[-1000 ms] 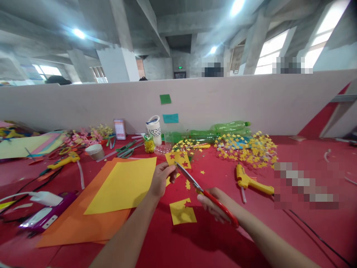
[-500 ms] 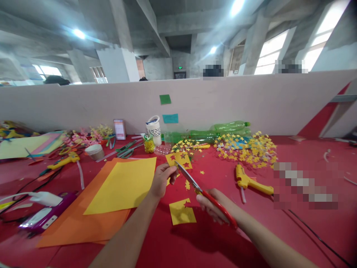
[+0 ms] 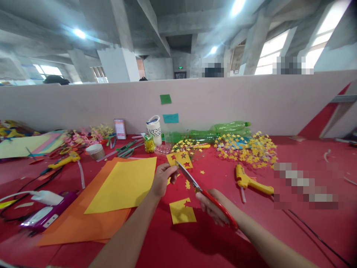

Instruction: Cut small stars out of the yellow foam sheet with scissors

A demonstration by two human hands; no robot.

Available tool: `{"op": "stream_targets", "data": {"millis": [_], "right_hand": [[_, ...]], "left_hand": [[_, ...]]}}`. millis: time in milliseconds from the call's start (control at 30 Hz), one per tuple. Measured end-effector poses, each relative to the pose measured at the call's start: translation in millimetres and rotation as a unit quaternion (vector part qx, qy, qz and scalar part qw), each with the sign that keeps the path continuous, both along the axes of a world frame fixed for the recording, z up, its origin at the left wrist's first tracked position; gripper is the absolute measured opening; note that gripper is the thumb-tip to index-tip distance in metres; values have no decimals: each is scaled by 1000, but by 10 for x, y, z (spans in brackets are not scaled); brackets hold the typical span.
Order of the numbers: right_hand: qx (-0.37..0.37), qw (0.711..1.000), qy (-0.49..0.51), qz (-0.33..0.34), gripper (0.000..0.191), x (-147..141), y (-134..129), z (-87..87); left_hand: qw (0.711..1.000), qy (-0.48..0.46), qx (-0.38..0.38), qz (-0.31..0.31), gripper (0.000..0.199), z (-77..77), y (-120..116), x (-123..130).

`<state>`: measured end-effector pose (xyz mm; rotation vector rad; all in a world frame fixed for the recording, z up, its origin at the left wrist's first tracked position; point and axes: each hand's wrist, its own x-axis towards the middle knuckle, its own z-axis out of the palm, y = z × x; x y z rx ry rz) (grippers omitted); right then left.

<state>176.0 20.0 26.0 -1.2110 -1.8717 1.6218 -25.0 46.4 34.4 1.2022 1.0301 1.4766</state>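
Note:
My left hand (image 3: 165, 178) is closed in a pinch on a small yellow paper piece, mostly hidden by the fingertips. My right hand (image 3: 213, 204) is wrapped around the red handles of a pair of scissors (image 3: 191, 178). The blades point up and left, with their tips at my left fingertips. Just behind the tips is a yellow sheet (image 3: 186, 156) with star-shaped holes. A second yellow sheet (image 3: 181, 215) with a star cutout lies below, between my forearms. Small yellow stars (image 3: 187, 184) lie under the blades.
Large yellow (image 3: 122, 186) and orange sheets (image 3: 83, 232) lie left, near a purple power strip (image 3: 50, 214). A yellow glue gun (image 3: 252, 182) rests right. Behind are a heap of yellow stars (image 3: 256, 149), green plastic bottles (image 3: 205, 135) and a white cup (image 3: 154, 130). A low partition (image 3: 111, 100) borders the table.
Hardly anything differs. My right hand and the scissors have shifted very slightly; my left hand keeps its pinch near the blade tips.

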Motion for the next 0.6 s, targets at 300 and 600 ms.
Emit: {"op": "stream_targets", "data": {"millis": [300, 600], "right_hand": [[3, 999, -28, 16, 50, 14, 26, 50], [10, 999, -43, 9, 52, 34, 50, 16]], "left_hand": [[999, -27, 2, -21, 22, 14, -1, 3], [998, -54, 2, -32, 20, 17, 3, -15]]}}
